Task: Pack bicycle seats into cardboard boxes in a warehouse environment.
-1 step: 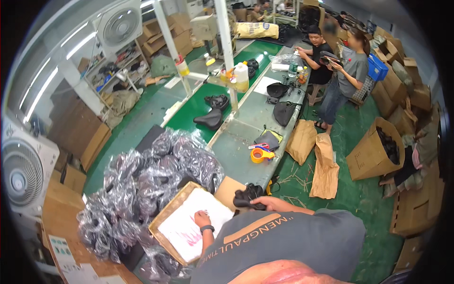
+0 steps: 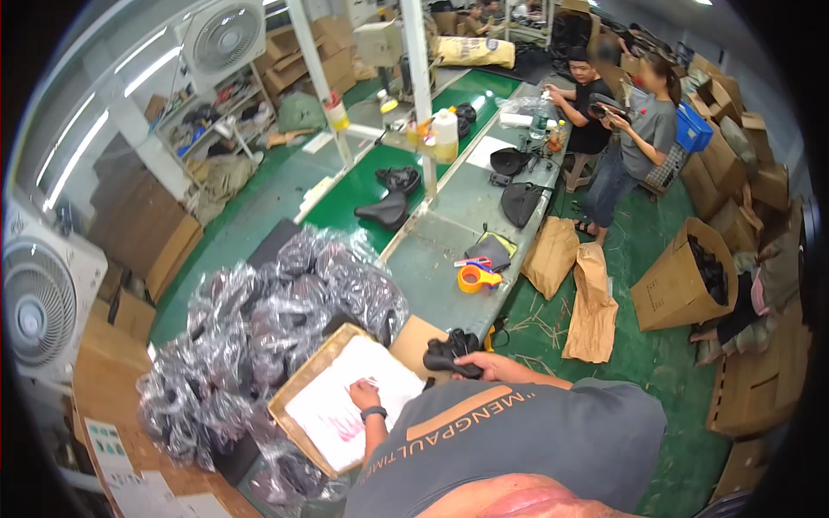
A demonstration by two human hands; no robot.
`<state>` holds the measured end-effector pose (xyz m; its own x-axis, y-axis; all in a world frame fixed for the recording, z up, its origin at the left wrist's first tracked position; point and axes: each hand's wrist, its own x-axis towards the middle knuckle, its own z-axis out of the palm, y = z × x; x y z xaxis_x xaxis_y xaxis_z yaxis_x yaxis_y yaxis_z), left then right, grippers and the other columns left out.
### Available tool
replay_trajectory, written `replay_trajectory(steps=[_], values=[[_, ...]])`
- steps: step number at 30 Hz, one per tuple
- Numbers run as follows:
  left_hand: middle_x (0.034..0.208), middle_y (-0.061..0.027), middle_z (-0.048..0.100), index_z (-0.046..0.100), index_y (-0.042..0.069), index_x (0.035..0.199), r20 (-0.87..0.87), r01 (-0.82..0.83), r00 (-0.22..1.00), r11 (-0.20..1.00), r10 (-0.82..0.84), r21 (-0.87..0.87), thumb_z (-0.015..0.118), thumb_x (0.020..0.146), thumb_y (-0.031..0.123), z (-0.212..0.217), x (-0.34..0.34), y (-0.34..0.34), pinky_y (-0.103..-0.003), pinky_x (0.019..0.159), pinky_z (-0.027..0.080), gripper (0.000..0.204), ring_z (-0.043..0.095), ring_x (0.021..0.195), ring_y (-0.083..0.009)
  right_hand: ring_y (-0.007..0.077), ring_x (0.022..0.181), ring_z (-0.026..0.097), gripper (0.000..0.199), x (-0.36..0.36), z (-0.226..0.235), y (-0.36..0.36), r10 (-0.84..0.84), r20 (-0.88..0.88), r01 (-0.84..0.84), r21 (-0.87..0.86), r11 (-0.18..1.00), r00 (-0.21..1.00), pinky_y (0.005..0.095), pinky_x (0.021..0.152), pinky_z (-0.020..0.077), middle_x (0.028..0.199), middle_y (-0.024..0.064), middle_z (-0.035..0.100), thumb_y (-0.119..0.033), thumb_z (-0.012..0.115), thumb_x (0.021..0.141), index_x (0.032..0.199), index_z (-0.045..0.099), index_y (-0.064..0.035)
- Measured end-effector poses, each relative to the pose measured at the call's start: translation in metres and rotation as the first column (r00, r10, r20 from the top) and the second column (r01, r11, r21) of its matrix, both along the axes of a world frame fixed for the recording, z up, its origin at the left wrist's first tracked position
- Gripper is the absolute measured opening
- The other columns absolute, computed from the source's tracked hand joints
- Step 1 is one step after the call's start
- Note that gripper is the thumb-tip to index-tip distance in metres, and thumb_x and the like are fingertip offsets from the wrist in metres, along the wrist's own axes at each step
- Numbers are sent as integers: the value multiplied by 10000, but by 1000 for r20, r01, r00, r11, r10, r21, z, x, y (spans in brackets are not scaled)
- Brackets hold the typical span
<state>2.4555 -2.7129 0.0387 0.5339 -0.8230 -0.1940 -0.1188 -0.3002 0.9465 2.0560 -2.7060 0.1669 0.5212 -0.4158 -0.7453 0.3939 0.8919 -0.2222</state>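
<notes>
A shallow cardboard tray [image 2: 289, 390] lies on the near end of the table, lined with a white sheet [image 2: 390, 393] that bears pink-red marks. My left hand [image 2: 365, 395], with a dark band at the wrist, rests over this sheet with its fingers bunched together; what they pinch, if anything, is too small to make out. Just right of the tray, my right hand [image 2: 480, 366] grips a black bicycle saddle [image 2: 451, 350], partly covered by the fingers. Left of the tray is a big heap of dark items in clear plastic bags [image 2: 259, 337].
Yellow-orange tape dispenser [image 2: 471, 278], grey pouch [image 2: 490, 250] and black saddles [image 2: 382, 211] lie farther along the table. Paper sacks [image 2: 590, 302] and an open carton [image 2: 686, 281] stand on the right floor. Two people [image 2: 635, 125] are at the far right; a fan [image 2: 39, 302] is left.
The whole view has shifted slightly. My left hand has moved a little over the white sheet, its fingers still bunched. The saddle in my right hand has tilted slightly.
</notes>
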Motion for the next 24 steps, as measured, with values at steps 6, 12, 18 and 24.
replay_trajectory(steps=[6,12,18,24], values=[[980,-45,736,659,91,1101,-763,-171,635,985,117,8,725,987,77,58,13,33,-295,759,588,133,699,831,-156,238,823,722,405,22,-7,-15,43,-169,-73,-180,981,985,366,696,629,1068,160,718,-187,770,983,1302,574,-30],[975,-22,720,702,72,1122,-690,-36,724,999,19,-9,718,1044,202,110,10,51,-323,830,594,152,693,882,-145,266,1018,742,603,57,90,-32,191,14,-158,-502,850,982,393,856,654,1307,141,687,-102,784,954,1473,477,-63],[1042,-97,777,732,-33,1148,-324,318,889,945,-324,-75,628,1064,159,184,-23,49,-332,861,601,233,752,953,-197,396,1221,699,673,122,105,-57,415,252,-286,-422,860,874,447,984,656,1442,190,583,-65,763,970,1535,400,-24],[940,-100,761,738,-46,1046,-282,280,918,960,-277,-33,592,1067,85,196,-50,73,-313,768,581,198,721,837,-173,265,961,773,514,161,99,-57,525,184,-418,-416,808,831,376,839,679,1135,182,721,-64,779,957,1385,499,-3]])
